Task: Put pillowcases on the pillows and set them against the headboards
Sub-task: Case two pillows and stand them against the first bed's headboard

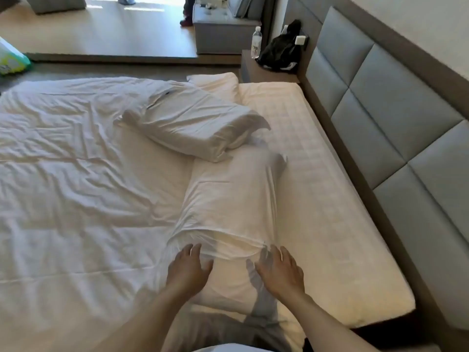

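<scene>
Head view: both hands' fingers spread loose over pillow (228, 212) on bed (76, 174) beside headboard (380, 110).

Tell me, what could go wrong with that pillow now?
1. The bunched white pillowcase covers only the far part of the near pillow; it might snag or stay twisted.
2. Both hands, left and right, are spread open, so the cloth might slip back.
3. Nothing leans on the grey padded headboard yet.
</scene>
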